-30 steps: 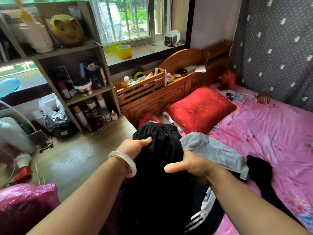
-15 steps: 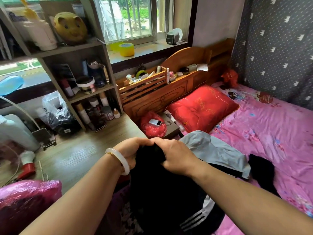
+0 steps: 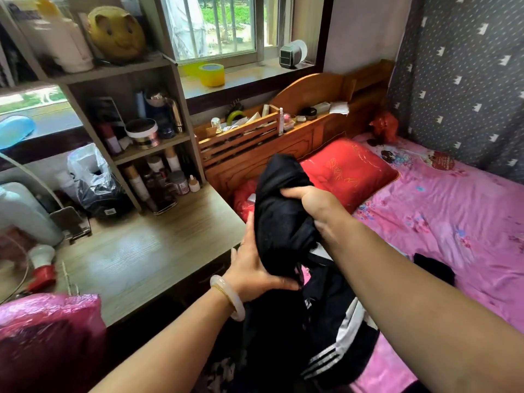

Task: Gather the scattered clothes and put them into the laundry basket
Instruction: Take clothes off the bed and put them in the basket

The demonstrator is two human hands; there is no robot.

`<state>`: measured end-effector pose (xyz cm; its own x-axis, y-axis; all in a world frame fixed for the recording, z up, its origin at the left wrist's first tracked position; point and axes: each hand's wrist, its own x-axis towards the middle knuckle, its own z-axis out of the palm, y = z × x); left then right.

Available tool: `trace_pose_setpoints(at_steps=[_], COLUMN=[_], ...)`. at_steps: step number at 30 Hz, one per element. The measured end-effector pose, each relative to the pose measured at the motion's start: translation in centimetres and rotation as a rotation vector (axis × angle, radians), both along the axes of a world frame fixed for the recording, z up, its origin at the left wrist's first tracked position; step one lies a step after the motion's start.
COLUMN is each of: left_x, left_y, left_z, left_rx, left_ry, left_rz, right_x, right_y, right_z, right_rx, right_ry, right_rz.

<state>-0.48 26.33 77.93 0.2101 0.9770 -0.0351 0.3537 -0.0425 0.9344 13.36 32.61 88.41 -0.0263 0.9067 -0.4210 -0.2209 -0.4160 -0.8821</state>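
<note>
Both hands' grip bunches black garment (image 3: 279,219), long axis upright.

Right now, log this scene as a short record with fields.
setting: bedroom, wooden desk beside bed with pink sheet
held item: black garment, bunched, lifted above the bed edge
right hand: grips the garment near its top
left hand: holds the garment lower down
below hands: black clothing with white stripes
loose on sheet: dark item
laundry basket: not in view
pillow: red pillow at the headboard
</note>
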Motion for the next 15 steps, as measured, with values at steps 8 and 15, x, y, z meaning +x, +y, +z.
trace_pose_setpoints(at_steps=[8,15], left_x=[0.0,0.1], left_y=[0.2,2.4], left_z=[-2.0,1.0], left_rx=[0.069,-0.203], left_ry=[0.217,-0.136], left_rz=[0.389,0.806], right_x=[-2.2,-1.5], right_y=[-1.7,-1.0], right_z=[3.1,3.1], right_rx=[-0.069,0.016], right_ry=[0.400,0.441], right_rz=[0.094,0.160])
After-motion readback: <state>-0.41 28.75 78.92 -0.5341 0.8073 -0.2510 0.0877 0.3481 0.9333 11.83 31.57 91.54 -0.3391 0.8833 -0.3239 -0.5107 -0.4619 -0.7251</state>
